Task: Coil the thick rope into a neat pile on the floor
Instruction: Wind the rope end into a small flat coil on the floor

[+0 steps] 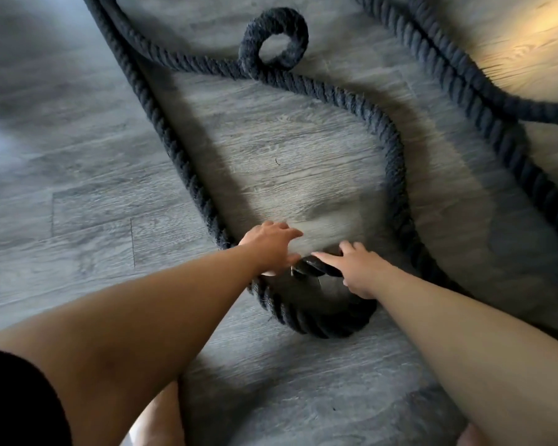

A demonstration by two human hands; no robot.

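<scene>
Head camera looks down my two bare arms to the floor, and both hands meet at one spot on the rope. Right grip (358, 272) lies on top of the rope's glossy black end (306, 263), released: the forefinger is stretched flat along it and the other fingers are draped over its far side. Left grip (269, 244) is just beside it and also released, its fingers spread forward above the boards and its thumb down near that same end (motion blur hides whether the thumb touches).

Under the two wrists the thick dark rope (319, 328) bends into one small tight loop on the floor, nearest to me. From the loop's left side a strand runs straight away to the top left corner. A second strand sweeps out in a wide bow to the right, then curls into a little closed ring (273, 43) far from my hands. More rope lies loose along the right side, well apart from the loop.

Grey wood-look planks make up the floor (78, 194). A warm patch of light (529, 43) falls on the far right corner. My knee (161, 420) and some black cloth (13, 400) show at the bottom edge.
</scene>
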